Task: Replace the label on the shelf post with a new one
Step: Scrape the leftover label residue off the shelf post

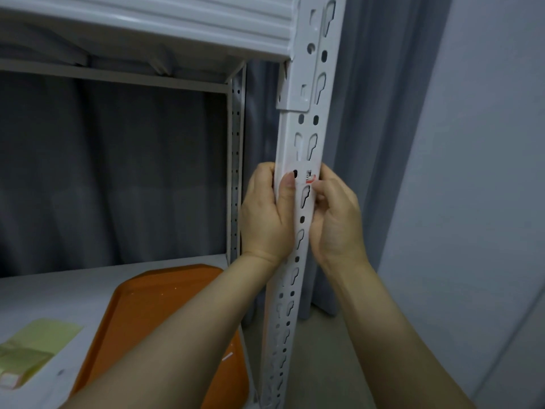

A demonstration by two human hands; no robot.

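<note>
A person is standing in front of a white metal shelf. Both bare arms are reaching up to the front right shelf post [307,137], which is full of holes and slots.

The label [304,173] is sitting on the front face of this post, about halfway between the top shelf beam [147,28] and the lower shelf board [44,290]. It is a small white sticker with a tiny black mark and a bit of red near its right end.

The left hand [265,219] is gripping the post from the left edge. Its fingers are curling round behind the post, and its thumb is pressing on the front face, just beside the label's left end.

The right hand [336,219] is coming in from the post's right edge. Its thumb and first finger are pinching the right end of the label, at the red bit. The other fingers are curling in below.

An orange tray [153,305] is lying on the lower shelf board, near its front right corner. A yellow-green packet [32,346] is lying near the front left. A grey curtain [118,172] is hanging behind the shelf, and a pale wall [486,172] is standing to the right.
</note>
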